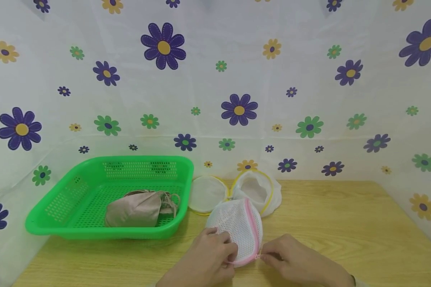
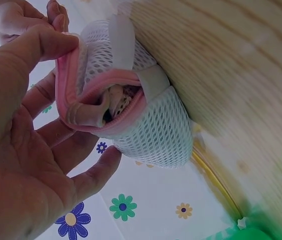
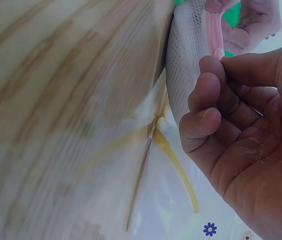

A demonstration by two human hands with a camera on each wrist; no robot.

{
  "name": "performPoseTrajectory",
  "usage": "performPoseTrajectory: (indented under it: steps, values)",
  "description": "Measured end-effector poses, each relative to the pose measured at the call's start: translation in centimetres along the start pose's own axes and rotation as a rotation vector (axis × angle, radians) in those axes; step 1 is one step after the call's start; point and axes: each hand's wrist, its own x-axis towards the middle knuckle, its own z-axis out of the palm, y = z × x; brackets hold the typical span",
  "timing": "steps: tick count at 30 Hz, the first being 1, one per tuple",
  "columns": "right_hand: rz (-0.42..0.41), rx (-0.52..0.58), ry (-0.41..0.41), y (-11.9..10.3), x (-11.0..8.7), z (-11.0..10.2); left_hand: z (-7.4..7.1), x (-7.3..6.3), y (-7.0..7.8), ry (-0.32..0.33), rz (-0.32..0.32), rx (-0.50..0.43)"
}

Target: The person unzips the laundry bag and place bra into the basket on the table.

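A round white mesh laundry bag (image 1: 233, 223) with a pink zipper sits near the table's front. My left hand (image 1: 212, 255) grips its pink edge, thumb on the rim in the left wrist view. At the zipper's end my right hand (image 1: 296, 257) pinches the pink zipper pull (image 3: 219, 53) between thumb and forefinger. Part of the zipper gapes in the left wrist view, and a beige, patterned item (image 2: 118, 100) shows inside; its kind cannot be told.
Behind the mesh bag lies a yellow-rimmed white bag (image 1: 208, 195), opened out with beige cloth in one half. A green plastic basket (image 1: 186, 179) on the left holds a shiny beige drawstring pouch (image 1: 133, 209). A flowered sheet (image 1: 201, 79) hangs behind the wooden table (image 1: 337, 215).
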Motion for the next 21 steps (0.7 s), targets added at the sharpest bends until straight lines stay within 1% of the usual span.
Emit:
performPoseTrajectory:
  steps: [4, 8, 12, 16, 21]
  values:
    - [0.012, 0.006, -0.001, 0.0, -0.1, -0.1, -0.1, -0.1, -0.1, 0.005, -0.005, -0.008]
    - [0.028, 0.004, -0.003, -0.1, -0.1, -0.2, -0.2, -0.1, -0.1, -0.013, -0.017, -0.019]
    - [0.000, -0.006, 0.005, -0.1, -0.1, -0.1, -0.3, 0.0, 0.1, -0.031, -0.040, -0.029]
    - [-0.035, -0.006, 0.014, -0.3, -0.2, 0.0, -0.2, 0.2, 0.6, -0.013, -0.052, 0.003]
    - [-0.041, 0.000, 0.018, -0.9, 0.0, -0.1, 0.1, 0.6, 1.3, 0.021, -0.074, 0.066]
